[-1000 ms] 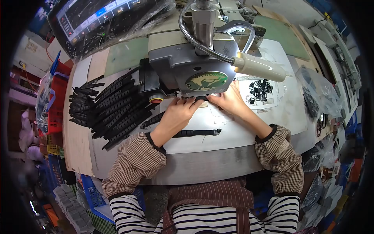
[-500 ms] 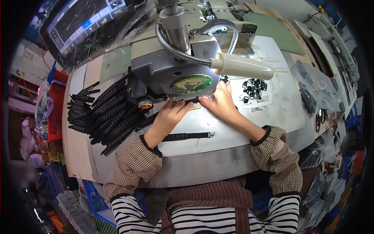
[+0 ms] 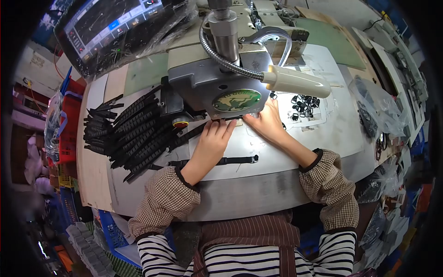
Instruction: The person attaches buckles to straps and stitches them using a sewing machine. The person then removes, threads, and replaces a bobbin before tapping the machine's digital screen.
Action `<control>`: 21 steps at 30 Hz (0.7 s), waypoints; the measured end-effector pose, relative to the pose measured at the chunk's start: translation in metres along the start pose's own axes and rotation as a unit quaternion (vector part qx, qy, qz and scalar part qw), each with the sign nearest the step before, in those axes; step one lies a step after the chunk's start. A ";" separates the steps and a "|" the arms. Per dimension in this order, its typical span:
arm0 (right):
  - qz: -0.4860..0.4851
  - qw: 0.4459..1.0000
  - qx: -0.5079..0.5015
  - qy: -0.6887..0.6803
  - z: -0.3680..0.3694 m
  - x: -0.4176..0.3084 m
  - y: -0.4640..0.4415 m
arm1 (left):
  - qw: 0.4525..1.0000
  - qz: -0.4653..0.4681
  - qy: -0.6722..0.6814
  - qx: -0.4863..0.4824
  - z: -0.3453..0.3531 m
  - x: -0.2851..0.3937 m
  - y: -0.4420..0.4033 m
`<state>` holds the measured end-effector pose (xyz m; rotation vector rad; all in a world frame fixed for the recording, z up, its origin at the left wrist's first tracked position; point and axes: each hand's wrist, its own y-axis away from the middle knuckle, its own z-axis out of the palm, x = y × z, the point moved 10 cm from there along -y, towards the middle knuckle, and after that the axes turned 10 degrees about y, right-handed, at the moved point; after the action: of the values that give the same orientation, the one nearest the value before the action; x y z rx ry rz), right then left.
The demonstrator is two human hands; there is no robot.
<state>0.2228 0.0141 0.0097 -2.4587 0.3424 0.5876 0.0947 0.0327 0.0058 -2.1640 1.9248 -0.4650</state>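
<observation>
Under the head of a grey sewing machine (image 3: 221,87), both hands are at a black strap (image 3: 191,134). My left hand (image 3: 213,144) lies on the strap from the left, its fingertips close to the machine head. From the right, my right hand (image 3: 268,121) pinches the strap's end with thumb and fingers, partly hidden by the machine. A second black strap with a metal end (image 3: 237,160) lies nearer the table's front edge. Many black straps (image 3: 134,134) are heaped to the left. Small black buckles (image 3: 304,106) lie in a pile right of my right hand.
A lit lamp with a cream housing (image 3: 300,82) juts out right of the machine head. A screen (image 3: 110,30) stands at the back left. A red basket (image 3: 69,124) is past the left edge, and clear plastic bags (image 3: 378,108) lie at the right.
Within the last half second, my left hand's fingers have straightened somewhat and spread over the strap. My right hand stays beside the machine head. The whole view has shifted slightly.
</observation>
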 end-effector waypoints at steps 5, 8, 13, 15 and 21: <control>0.001 1.000 -0.004 0.009 -0.001 -0.002 0.002 | 0.995 0.038 -0.070 -0.056 0.007 0.010 0.000; 0.005 1.000 -0.004 -0.001 0.001 0.000 0.000 | 0.992 0.044 -0.092 -0.069 0.012 0.009 0.000; -0.002 1.000 0.005 0.001 -0.001 -0.001 -0.001 | 0.995 0.043 -0.068 -0.064 0.011 0.008 -0.002; 0.005 1.000 -0.007 -0.002 -0.001 -0.002 0.000 | 0.997 0.042 -0.047 -0.054 0.008 0.008 0.000; -0.108 0.989 -0.092 -0.046 0.002 -0.008 -0.001 | 0.991 -0.034 0.127 0.037 -0.017 -0.015 0.004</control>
<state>0.2157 0.0168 0.0118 -2.5892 -0.0178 0.6605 0.0832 0.0480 0.0185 -2.2179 1.9254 -0.8486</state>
